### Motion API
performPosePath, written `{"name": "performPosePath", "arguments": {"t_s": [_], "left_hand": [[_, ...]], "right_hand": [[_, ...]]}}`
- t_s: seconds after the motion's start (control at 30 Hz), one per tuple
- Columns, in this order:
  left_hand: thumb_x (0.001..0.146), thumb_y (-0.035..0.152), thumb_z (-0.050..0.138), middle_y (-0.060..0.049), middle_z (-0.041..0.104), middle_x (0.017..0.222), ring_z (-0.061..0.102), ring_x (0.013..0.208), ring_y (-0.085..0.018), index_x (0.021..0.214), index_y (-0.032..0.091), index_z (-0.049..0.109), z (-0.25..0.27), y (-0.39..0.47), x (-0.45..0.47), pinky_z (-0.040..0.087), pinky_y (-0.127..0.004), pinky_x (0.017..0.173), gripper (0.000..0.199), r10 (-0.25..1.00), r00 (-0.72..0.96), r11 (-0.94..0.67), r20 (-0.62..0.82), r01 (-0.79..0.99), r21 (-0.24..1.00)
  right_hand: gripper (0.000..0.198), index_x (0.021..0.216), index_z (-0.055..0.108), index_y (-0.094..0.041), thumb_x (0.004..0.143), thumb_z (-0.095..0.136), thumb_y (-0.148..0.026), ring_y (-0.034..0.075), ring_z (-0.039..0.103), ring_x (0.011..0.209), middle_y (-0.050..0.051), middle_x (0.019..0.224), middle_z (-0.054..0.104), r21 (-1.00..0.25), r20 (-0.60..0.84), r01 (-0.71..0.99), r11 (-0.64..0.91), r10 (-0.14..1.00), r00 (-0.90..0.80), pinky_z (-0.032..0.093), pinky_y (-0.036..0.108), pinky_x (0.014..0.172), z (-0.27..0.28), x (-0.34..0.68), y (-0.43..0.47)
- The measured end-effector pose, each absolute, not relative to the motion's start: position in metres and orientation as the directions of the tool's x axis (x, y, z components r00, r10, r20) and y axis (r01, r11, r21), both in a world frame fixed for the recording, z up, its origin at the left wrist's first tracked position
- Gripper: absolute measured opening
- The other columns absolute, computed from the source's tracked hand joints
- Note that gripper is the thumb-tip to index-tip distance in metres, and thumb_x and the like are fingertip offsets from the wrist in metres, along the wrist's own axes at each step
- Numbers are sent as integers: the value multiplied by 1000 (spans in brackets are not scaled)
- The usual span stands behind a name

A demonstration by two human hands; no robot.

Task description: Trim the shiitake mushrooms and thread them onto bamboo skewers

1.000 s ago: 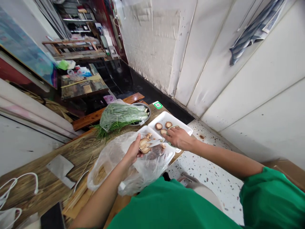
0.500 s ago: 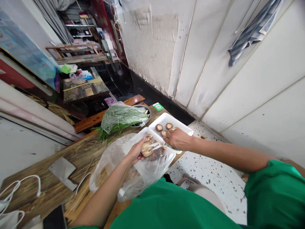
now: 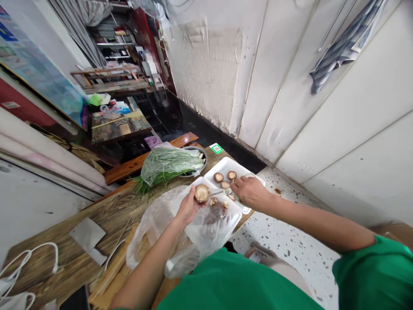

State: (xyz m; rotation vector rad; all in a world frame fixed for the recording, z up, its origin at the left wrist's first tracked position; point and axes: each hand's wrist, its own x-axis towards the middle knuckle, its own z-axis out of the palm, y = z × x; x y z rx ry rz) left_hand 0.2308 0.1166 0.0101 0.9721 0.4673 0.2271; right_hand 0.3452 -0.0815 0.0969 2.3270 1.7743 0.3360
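Observation:
My left hand [image 3: 189, 206] grips a brown mushroom [image 3: 201, 193], its pale underside turned up. My right hand [image 3: 250, 190] is closed round the handles of a pair of scissors [image 3: 226, 191], whose blades point left at the mushroom. Under my left hand is a white tray [image 3: 237, 212] partly covered by a clear plastic bag [image 3: 155, 211], with cut mushroom bits [image 3: 213, 201] in it. A second white tray [image 3: 226, 162] lies beyond, holding several mushrooms [image 3: 218, 177], some partly hidden by my right hand.
Green chives [image 3: 171, 161] in a plastic bag rest on a grey bowl [image 3: 205, 156] at the table's far side. A cleaver [image 3: 87, 237], a white cable [image 3: 53, 258] and a dark phone [image 3: 75, 299] lie on the wooden table [image 3: 119, 211]. A wooden bench [image 3: 124, 170] stands behind.
The scissor blades, open across the mushroom earlier, now look closed together at its right edge. The mushroom's underside faces up more fully. The whole view has shifted slightly.

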Motion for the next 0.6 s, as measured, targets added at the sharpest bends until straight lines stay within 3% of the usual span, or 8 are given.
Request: {"name": "performPosePath", "arguments": {"t_s": [0.1, 0.2, 0.4, 0.6], "left_hand": [[82, 35, 53, -11, 64, 105, 61, 93, -22, 102, 14, 59, 13, 115, 233, 51, -36, 79, 30, 482, 872, 604, -88, -258, 755], [82, 26, 53, -10, 57, 119, 52, 111, -25, 110, 17, 57, 19, 112, 230, 41, -44, 95, 29, 421, 906, 694, -32, -299, 655], [82, 20, 48, -11, 54, 124, 48, 116, -24, 119, 17, 53, 33, 103, 226, 38, -43, 98, 38, 375, 924, 758, -79, -257, 600], [79, 22, 44, -14, 54, 123, 50, 114, -26, 122, 14, 50, 38, 100, 224, 39, -42, 95, 44, 360, 932, 747, -42, -261, 611]], "right_hand": [[19, 96, 57, -16, 82, 48, -24, 18, 57, 68, 9, 83, 61, 133, 67, 870, -474, 880, 469, 33, 26, 53, 80, 337, -90], [22, 98, 58, -19, 81, 49, -30, 18, 57, 75, 7, 86, 61, 23, 133, 818, -575, 812, 568, 35, 25, 56, 59, 332, -94], [32, 108, 57, -18, 77, 51, -21, 20, 55, 78, 8, 89, 60, 44, 219, 831, -554, 817, 533, 35, 27, 63, 47, 334, -98], [31, 108, 57, -18, 80, 51, -31, 19, 54, 75, 7, 89, 59, 58, 209, 875, -481, 863, 461, 35, 28, 61, 56, 337, -100]]}}
